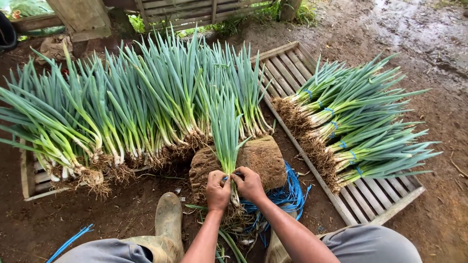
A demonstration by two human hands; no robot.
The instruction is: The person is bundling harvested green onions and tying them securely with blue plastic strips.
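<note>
Left hand (218,189): closed around the base of a bunch (225,134) of green onions, just above the roots, fingers curled tight.
Right hand (249,183): closed on the same bunch from the other side, touching the left hand; fingertips pinched on a blue tie (237,174) at the stems.
Bunch: upright, leaves pointing away from the person, roots down between the knees; held in front of a stump (261,158).
Stump: brown, rounded, muddy, standing on the ground between the two pallets.
Blue ties (287,195): loose heap on the ground just right of the stump, partly behind the right forearm; a few stray strands (70,241) at lower left.
Left pallet (27,178): wooden, mostly covered by a long row of loose onions (122,107), roots toward the person, leaves fanned away.
Right pallet (373,199): slatted, set at an angle; near end bare.
Tied bunches (360,122): stacked on the right pallet, each bound with a blue band, roots toward the stump, leaves pointing right.
Boot (169,216): muddy rubber, on the person's left foot, toe just beside the stump.
Ground (429,58): wet dark soil, scraps of root and leaf near the feet.
Background: wooden slats (185,12) and grass along the top edge.
</note>
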